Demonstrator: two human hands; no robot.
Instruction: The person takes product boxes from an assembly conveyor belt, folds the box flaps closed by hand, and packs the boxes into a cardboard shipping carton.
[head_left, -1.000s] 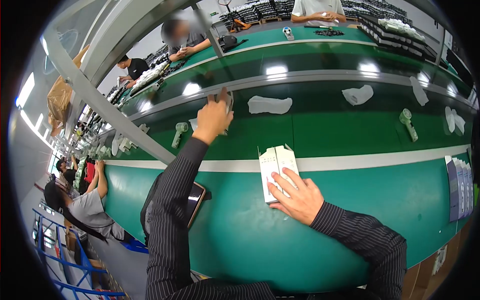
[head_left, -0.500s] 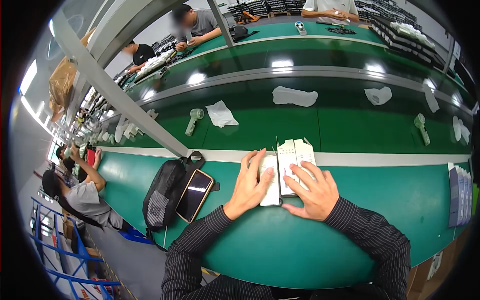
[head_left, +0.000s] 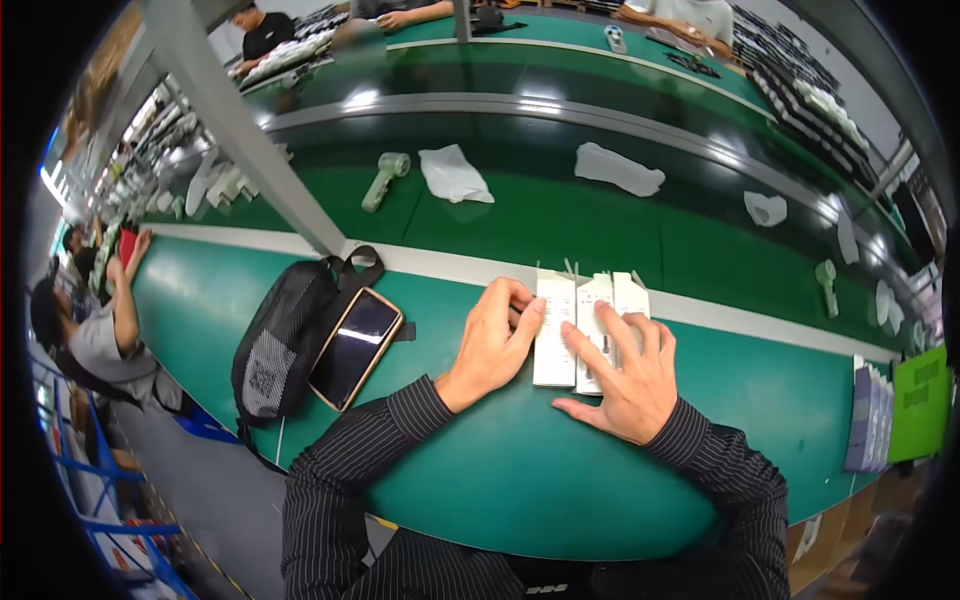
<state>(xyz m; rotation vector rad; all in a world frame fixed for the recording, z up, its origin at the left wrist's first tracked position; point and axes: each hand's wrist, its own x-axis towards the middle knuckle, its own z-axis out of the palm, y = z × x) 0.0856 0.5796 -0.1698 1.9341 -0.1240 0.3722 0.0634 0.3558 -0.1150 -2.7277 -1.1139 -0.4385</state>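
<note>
White cardboard cartons stand side by side on the green table, their top flaps raised: a left carton [head_left: 555, 345], a middle one [head_left: 590, 380] and a right one [head_left: 628, 292]. My left hand [head_left: 490, 340] is against the left carton's left edge, its thumb at the side and its fingers loosely bent, with a gap between them. Spread fingers of my right hand [head_left: 632, 375] lie across the middle and right cartons, covering much of their fronts. The right thumb points left, below the cartons.
Left of my hands lie a black mesh bag [head_left: 285, 340] and a phone [head_left: 357, 348]. Purple boxes [head_left: 870, 415] and a green box [head_left: 918, 405] stand at right. Beyond the ledge are handheld fans [head_left: 385, 182] and white bags [head_left: 455, 173]. Other people sit left and opposite.
My view has turned to the right. The left hand has shifted from over the left carton to its left edge. The cartons now stand closer together, and three are visible.
</note>
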